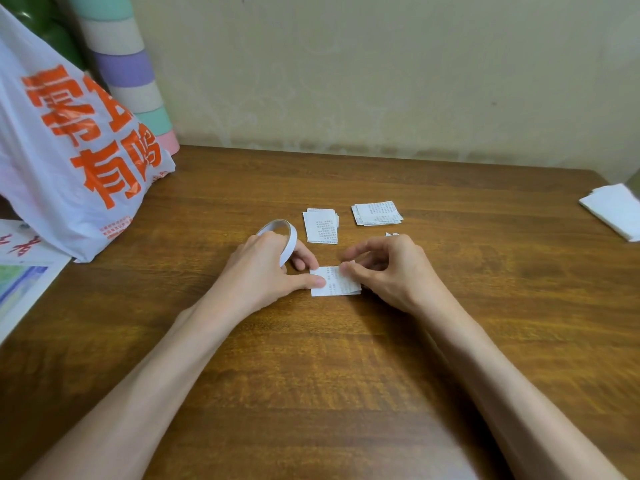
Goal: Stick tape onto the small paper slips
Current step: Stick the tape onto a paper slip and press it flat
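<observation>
The paper slip [334, 282] lay on the desk [346, 375], looking flimsy and apt to skid, so the left hand [263, 271], fingers hooked round the tape roll [281, 237], pinned its edge while the right hand [391, 271] pinched its top edge.

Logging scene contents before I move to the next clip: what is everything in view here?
paper slip: 1, white with print, table centre, under both hands
slip stacks: 2, white with print, side by side behind the hands
tape roll: 1, white, in the left hand
plastic bag: 1, white with orange characters, far left
striped roll: 1, pastel bands, upright behind the bag
white sheets: small pile, right edge
printed papers: several, left edge
table: 1, brown wood
left hand: grips the tape roll, thumb on the slip
right hand: pinches the slip
</observation>
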A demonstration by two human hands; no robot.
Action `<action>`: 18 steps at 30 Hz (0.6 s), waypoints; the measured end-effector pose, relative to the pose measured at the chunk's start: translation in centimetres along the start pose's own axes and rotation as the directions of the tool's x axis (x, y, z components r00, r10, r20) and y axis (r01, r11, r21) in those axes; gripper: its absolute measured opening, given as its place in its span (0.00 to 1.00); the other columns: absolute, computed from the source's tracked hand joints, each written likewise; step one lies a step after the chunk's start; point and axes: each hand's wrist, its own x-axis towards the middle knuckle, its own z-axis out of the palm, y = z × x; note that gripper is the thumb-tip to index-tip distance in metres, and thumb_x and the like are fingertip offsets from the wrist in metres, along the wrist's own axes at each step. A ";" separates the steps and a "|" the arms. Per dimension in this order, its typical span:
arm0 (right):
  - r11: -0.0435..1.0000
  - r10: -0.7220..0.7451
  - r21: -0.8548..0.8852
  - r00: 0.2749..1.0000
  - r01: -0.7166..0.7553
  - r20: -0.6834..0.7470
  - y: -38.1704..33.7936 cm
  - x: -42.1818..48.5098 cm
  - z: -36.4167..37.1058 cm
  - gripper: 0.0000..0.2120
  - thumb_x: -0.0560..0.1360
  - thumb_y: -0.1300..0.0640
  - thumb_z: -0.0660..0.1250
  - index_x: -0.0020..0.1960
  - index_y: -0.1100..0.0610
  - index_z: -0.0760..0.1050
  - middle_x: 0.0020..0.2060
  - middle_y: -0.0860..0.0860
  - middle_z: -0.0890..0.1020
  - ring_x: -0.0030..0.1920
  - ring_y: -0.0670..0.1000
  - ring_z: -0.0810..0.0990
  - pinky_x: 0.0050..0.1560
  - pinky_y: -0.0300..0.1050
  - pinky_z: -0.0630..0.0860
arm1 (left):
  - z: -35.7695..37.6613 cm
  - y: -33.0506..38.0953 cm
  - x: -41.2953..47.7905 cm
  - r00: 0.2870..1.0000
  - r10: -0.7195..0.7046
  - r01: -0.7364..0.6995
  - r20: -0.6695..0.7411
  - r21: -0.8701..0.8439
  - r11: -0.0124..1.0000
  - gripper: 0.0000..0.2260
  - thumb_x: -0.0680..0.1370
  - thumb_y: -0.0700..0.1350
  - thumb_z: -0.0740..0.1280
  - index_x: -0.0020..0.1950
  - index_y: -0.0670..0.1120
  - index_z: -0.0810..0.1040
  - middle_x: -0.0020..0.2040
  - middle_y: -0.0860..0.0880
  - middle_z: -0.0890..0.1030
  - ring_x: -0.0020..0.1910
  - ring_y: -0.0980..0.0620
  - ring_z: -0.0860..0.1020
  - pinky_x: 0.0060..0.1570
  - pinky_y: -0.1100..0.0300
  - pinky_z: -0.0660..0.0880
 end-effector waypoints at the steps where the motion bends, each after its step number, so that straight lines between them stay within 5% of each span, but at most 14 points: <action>1: 0.999 -0.015 -0.031 1.000 0.014 -0.022 -0.1 -0.2 0.2 0.04 0.75 0.48 0.78 0.48 0.47 0.85 0.32 0.43 0.84 0.34 0.39 0.80 0.40 0.38 0.75 | 0.0 0.1 0.0 1.000 -0.001 0.001 0.001 0.006 1.000 0.09 0.70 0.59 0.80 0.45 0.61 0.84 0.41 0.60 0.82 0.32 0.67 0.75 0.39 0.63 0.72; 5: 0.976 -0.063 -0.213 0.993 0.040 -0.102 -0.8 -1.0 1.2 0.12 0.74 0.39 0.77 0.51 0.45 0.83 0.34 0.42 0.81 0.39 0.44 0.80 0.45 0.47 0.78 | 0.0 -0.1 0.0 1.000 0.007 -0.007 -0.002 0.000 1.000 0.09 0.70 0.59 0.80 0.45 0.60 0.84 0.41 0.60 0.82 0.33 0.68 0.75 0.40 0.62 0.72; 10: 0.939 -0.073 -0.343 0.989 0.025 -0.128 -1.7 -1.3 1.9 0.22 0.72 0.30 0.72 0.57 0.44 0.79 0.48 0.42 0.83 0.49 0.48 0.81 0.46 0.48 0.75 | -0.1 0.0 -0.1 1.000 0.001 -0.001 0.011 -0.003 1.000 0.09 0.70 0.60 0.79 0.45 0.61 0.83 0.43 0.59 0.82 0.30 0.62 0.74 0.40 0.62 0.73; 14: 0.971 -0.087 -0.228 0.992 0.065 -0.087 -1.4 -1.1 1.7 0.19 0.73 0.38 0.76 0.60 0.45 0.79 0.51 0.43 0.82 0.49 0.47 0.79 0.51 0.49 0.77 | -0.1 0.2 -0.1 1.000 -0.003 0.003 0.012 0.001 1.000 0.10 0.71 0.60 0.79 0.48 0.61 0.85 0.44 0.59 0.82 0.31 0.59 0.73 0.41 0.59 0.75; 18: 0.989 -0.109 -0.110 0.990 0.099 -0.086 -0.2 -0.7 0.8 0.15 0.73 0.50 0.80 0.56 0.43 0.80 0.46 0.45 0.78 0.36 0.43 0.77 0.50 0.45 0.79 | -0.2 0.3 0.0 1.000 -0.009 0.009 0.027 -0.002 1.000 0.10 0.71 0.59 0.79 0.49 0.61 0.85 0.44 0.59 0.82 0.31 0.59 0.72 0.43 0.58 0.77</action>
